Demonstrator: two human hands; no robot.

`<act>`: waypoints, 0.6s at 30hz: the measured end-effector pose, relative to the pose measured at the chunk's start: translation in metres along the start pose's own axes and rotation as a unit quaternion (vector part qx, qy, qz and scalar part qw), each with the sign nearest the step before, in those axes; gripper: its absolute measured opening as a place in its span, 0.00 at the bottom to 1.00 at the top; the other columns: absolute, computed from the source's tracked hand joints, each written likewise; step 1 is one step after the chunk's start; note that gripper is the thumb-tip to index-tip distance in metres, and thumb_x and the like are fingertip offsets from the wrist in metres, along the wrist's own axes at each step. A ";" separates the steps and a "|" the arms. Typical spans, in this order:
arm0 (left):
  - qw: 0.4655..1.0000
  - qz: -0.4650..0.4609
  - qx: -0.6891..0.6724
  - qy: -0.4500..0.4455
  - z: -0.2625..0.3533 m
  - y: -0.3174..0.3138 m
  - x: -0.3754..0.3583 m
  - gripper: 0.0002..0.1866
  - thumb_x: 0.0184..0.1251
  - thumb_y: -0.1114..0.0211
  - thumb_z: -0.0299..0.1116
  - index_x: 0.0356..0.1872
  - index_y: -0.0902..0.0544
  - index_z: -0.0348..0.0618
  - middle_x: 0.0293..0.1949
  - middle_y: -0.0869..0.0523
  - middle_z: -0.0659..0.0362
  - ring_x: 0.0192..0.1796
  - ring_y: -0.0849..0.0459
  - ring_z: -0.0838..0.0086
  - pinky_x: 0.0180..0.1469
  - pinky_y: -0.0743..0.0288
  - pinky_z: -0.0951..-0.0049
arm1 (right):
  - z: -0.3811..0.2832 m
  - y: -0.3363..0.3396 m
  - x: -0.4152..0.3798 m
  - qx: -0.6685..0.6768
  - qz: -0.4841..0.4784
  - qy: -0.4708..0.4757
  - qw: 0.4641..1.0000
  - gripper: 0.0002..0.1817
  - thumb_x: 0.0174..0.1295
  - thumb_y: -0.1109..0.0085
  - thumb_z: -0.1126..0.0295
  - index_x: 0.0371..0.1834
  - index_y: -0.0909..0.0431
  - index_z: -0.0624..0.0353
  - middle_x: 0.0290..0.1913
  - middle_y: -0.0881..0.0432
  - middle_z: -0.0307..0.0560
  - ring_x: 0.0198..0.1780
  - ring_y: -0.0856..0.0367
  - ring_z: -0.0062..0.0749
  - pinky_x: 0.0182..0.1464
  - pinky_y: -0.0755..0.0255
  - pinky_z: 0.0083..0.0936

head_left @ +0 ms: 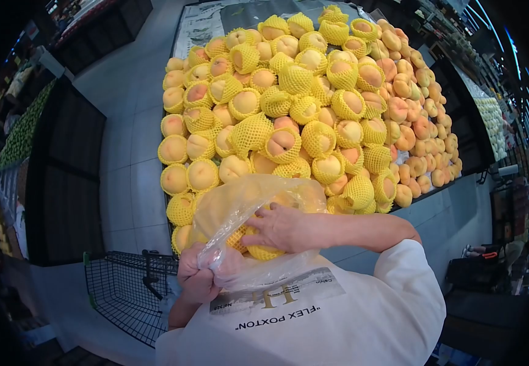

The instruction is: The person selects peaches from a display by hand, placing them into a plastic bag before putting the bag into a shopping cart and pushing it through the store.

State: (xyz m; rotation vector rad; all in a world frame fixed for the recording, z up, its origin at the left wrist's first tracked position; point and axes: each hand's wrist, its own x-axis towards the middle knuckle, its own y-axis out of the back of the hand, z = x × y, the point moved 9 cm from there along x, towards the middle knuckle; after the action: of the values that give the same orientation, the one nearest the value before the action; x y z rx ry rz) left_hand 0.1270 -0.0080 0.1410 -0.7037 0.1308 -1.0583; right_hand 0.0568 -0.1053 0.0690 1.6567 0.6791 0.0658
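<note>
My left hand (pixel 206 274) is closed around the gathered edge of a clear plastic bag (pixel 215 210), low in front of my chest. Reaching in through the bag's mouth, my right hand (pixel 276 229) curls its fingers over a peach in a yellow foam net (pixel 264 251). More yellow netting shows beside those fingers, partly hidden by the plastic and the hand. Just beyond the bag, a heap of peaches in yellow foam nets (pixel 279 143) covers the display stand.
Bare flat peaches (pixel 406 137) are piled along the stand's right side. A wire shopping cart (pixel 127 293) stands at the lower left. Dark display stands (pixel 63 165) flank the tiled aisle (pixel 130 134) on the left.
</note>
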 end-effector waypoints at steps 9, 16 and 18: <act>0.999 -0.011 -0.051 -0.013 -0.001 0.003 0.003 0.08 0.46 0.53 0.14 0.17 0.26 0.32 0.17 0.24 0.54 0.18 0.29 0.69 0.23 0.36 0.68 | 0.041 0.073 -0.035 0.301 0.144 -0.084 0.939 0.50 0.40 0.16 0.65 0.70 0.33 0.52 0.69 0.30 0.57 0.71 0.30 0.53 0.66 0.27 0.43; 0.999 0.014 -0.042 -0.019 -0.002 0.011 0.003 0.09 0.46 0.54 0.13 0.19 0.25 0.31 0.18 0.24 0.54 0.18 0.29 0.68 0.23 0.37 0.67 | 0.077 0.099 -0.067 0.581 0.345 0.047 0.736 0.58 0.35 0.12 0.61 0.74 0.36 0.59 0.68 0.29 0.47 0.70 0.29 0.37 0.73 0.35 0.36; 0.998 0.018 -0.051 -0.012 -0.003 0.013 0.003 0.09 0.46 0.54 0.12 0.19 0.24 0.31 0.18 0.24 0.54 0.19 0.29 0.68 0.24 0.37 0.67 | 0.088 0.103 -0.078 0.654 0.354 0.097 0.662 0.60 0.34 0.11 0.61 0.75 0.37 0.59 0.69 0.29 0.46 0.70 0.28 0.35 0.72 0.33 0.35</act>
State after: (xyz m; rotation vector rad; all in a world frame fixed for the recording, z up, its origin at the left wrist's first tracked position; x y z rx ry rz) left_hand 0.1375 -0.0080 0.1315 -0.8029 0.1765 -1.0139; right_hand 0.0691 -0.2244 0.1700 3.3123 0.0643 0.3916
